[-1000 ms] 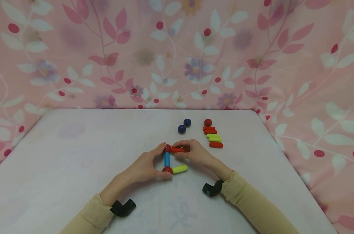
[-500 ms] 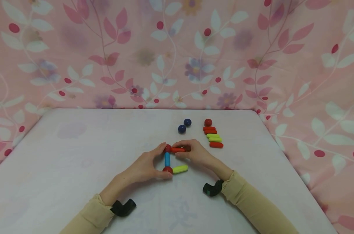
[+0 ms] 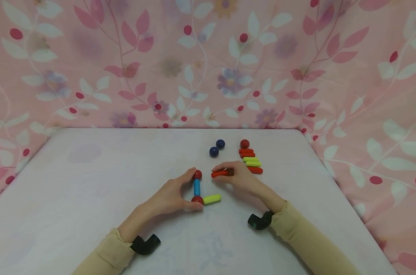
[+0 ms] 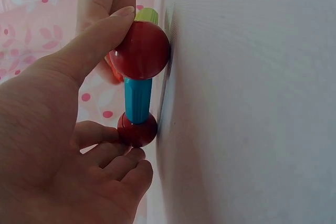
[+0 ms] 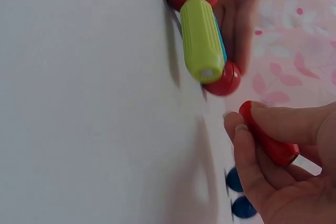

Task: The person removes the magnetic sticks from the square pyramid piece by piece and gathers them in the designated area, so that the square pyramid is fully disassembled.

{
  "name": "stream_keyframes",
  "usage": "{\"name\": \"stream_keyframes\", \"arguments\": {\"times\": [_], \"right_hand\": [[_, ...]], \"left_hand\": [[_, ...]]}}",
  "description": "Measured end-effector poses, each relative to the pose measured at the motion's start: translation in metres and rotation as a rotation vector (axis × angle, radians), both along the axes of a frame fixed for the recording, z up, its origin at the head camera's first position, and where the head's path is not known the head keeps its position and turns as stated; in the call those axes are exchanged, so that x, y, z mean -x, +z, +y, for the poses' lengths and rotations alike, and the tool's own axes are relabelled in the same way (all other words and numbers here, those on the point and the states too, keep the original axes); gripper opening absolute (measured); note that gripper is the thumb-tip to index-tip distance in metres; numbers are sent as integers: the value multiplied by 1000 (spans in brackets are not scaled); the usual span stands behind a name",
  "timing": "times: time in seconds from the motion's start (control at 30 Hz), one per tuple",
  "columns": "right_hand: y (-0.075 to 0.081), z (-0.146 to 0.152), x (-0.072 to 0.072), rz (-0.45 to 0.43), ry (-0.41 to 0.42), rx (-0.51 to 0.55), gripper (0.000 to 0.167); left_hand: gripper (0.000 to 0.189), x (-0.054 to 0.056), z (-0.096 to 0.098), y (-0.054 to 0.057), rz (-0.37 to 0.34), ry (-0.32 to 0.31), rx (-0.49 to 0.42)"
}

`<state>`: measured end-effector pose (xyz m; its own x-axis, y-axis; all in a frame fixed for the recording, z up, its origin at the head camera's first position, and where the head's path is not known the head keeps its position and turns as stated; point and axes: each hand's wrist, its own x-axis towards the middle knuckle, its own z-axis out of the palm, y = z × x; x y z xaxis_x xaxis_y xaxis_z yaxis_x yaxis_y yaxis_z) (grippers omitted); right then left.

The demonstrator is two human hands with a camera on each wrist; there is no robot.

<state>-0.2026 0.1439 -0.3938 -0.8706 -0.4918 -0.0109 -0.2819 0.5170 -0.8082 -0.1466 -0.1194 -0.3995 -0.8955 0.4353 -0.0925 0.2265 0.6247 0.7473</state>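
My left hand (image 3: 170, 194) spans a joined piece, thumb on the near red ball (image 3: 197, 200) and fingertips at the far red ball (image 3: 197, 174). A blue rod (image 3: 197, 187) links the two balls. From the near ball a yellow-green rod (image 3: 212, 199) sticks out to the right; its pale end face shows in the right wrist view. My right hand (image 3: 240, 177) pinches a red rod (image 5: 270, 137) between thumb and fingers. That rod is apart from the far ball, a short gap to its right.
Two dark blue balls (image 3: 217, 148) sit behind the hands. To their right lies a column with one red ball (image 3: 244, 144), two red rods (image 3: 247, 153), two yellow-green rods (image 3: 252, 162) and another red rod (image 3: 256, 170), partly behind the right hand. A floral cloth (image 3: 208, 68) hangs behind the white table (image 3: 91, 172).
The right hand has drawn the red rod away to the right from the far red ball, where its end was against the ball. The left hand has stayed in place.
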Motion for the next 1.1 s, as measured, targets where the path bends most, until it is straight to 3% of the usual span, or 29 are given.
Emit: {"name": "stream_keyframes", "arguments": {"times": [0.13, 0.43, 0.6, 0.77, 1.1], "right_hand": [[6, 24, -4, -22, -96, 35, 32], [3, 85, -5, 24, -247, 30, 29], [-2, 106, -3, 33, -263, 26, 31], [-3, 116, 0, -14, -287, 7, 38], [-8, 127, 4, -39, -271, -85, 30]], "left_hand": [[110, 1, 0, -1, 4, -1, 8], [110, 1, -2, -2, 31, -21, -1], [110, 1, -2, -3, 29, -21, -10], [110, 1, -1, -4, 28, -22, -16], [111, -1, -2, -1, 9, -9, -17]]}}
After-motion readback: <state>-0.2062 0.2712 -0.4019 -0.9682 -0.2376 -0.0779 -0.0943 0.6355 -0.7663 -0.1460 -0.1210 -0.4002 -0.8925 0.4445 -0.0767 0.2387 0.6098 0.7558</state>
